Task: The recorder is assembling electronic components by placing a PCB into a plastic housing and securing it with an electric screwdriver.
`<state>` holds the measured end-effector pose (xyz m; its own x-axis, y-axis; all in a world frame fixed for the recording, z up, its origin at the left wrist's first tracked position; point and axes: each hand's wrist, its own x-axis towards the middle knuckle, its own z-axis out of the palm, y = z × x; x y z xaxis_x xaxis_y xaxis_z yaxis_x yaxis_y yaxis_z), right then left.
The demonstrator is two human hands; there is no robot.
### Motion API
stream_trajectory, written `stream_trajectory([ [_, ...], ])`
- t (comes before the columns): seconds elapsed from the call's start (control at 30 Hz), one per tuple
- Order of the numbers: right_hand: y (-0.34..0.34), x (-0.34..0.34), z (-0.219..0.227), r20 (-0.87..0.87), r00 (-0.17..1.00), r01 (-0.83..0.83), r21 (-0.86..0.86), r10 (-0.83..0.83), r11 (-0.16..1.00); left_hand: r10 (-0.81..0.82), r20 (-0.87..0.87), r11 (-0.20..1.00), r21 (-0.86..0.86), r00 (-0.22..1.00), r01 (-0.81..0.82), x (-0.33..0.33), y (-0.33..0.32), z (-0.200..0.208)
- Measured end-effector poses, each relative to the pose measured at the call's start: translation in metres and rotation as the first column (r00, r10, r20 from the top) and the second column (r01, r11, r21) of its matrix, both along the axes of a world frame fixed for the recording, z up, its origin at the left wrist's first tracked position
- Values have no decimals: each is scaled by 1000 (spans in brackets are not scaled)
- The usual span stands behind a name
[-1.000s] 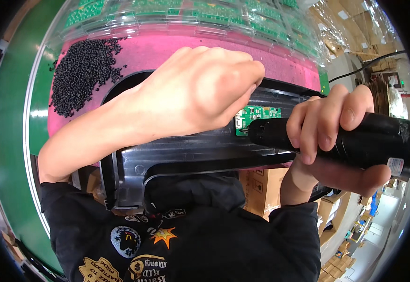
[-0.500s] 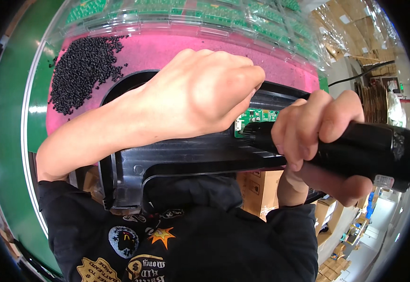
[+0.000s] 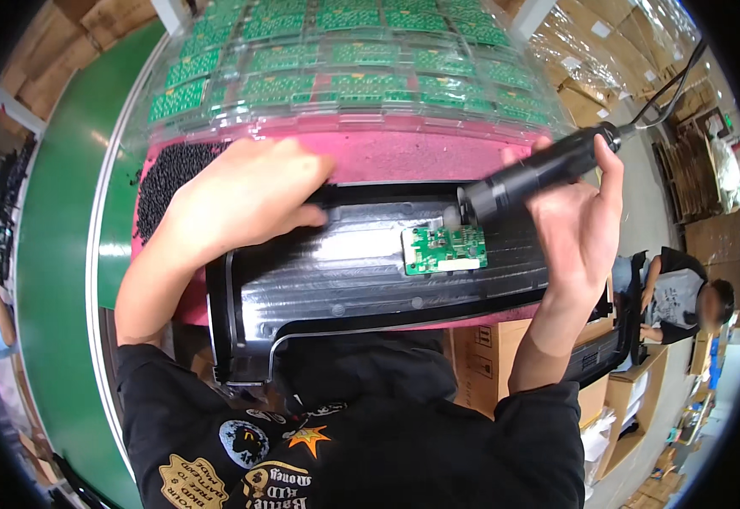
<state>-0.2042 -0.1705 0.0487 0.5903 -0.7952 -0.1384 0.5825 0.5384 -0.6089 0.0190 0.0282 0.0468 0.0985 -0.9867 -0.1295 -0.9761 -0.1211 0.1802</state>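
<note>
far: clear trays point(image 3: 404, 51) held green boards | far right: wrapped brown cartons point(image 3: 590, 59) | near right: brown boxes point(image 3: 480, 365) under bench

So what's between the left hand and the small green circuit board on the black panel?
Head view: only bare ribbed black panel lies between the left hand and the green circuit board. The electric screwdriver, held in the right hand, comes down at the board's far upper edge.

The ribbed housing point(image 3: 370, 280) is glossy black, and the small circuit board point(image 3: 444, 248) on it is green with a white strip. The screwdriver point(image 3: 539, 170) is black, the mat point(image 3: 404, 157) pink, the pile of screws point(image 3: 166, 174) black. The table point(image 3: 64, 254) is green with a white edge line, and the tray point(image 3: 344, 59) of green boards is clear.
</note>
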Motion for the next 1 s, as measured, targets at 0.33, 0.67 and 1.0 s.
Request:
stream_trajectory([
  [0.33, 18, -70, -8, 191, 981, 123, -419, -45, 900, 10, -199, 996, -80, 980, -26, 20, 19, -14],
  [0.67, -40, -238, -63, 95, 641, 659, -577, -762, 483, 424, -349, 467, -706, 836, -532, -9, 164, 11],
  [1.0, -115, -487, -327, -426, -801, -195, -477, -420, 857, -233, -952, -123, -176, 200, -977, -33, 267, -1],
])
